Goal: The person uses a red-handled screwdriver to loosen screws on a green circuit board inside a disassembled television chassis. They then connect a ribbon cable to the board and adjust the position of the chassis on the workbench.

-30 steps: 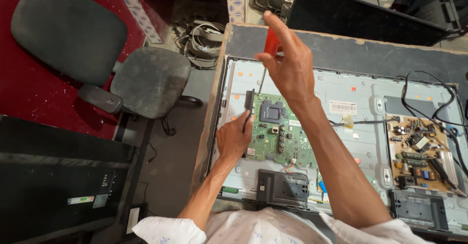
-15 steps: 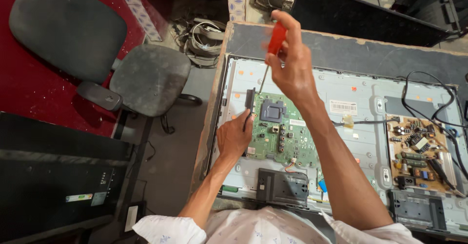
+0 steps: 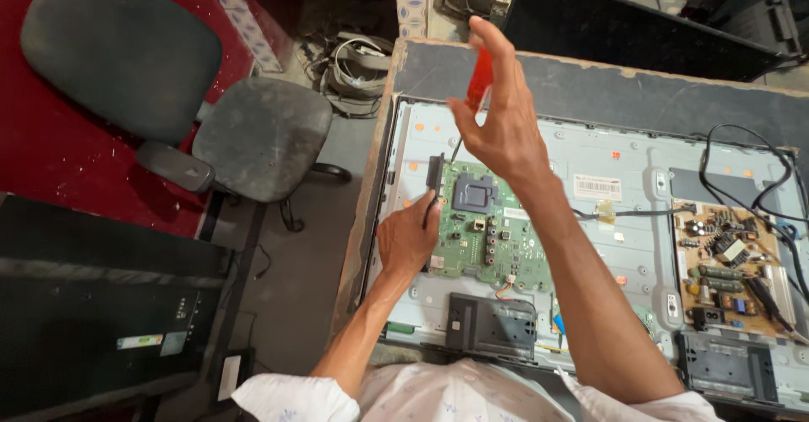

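Head view: screwdriver (image 3: 478, 81) tip lower.

The slim screwdriver with the red plastic handle (image 3: 478, 81) is standing almost upright, its thin metal shaft slanting down toward the top left corner of the green rectangular circuit board (image 3: 489, 232), which is lying flat on the pale metal back of the opened television panel (image 3: 624, 220).

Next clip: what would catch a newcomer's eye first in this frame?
The right hand, raised mid-frame, grips a red-handled screwdriver whose tip points down at the top left corner of the green circuit board. The left hand rests at that board's left edge, inside an opened flat-screen back panel. A worn grey office chair stands at upper left.
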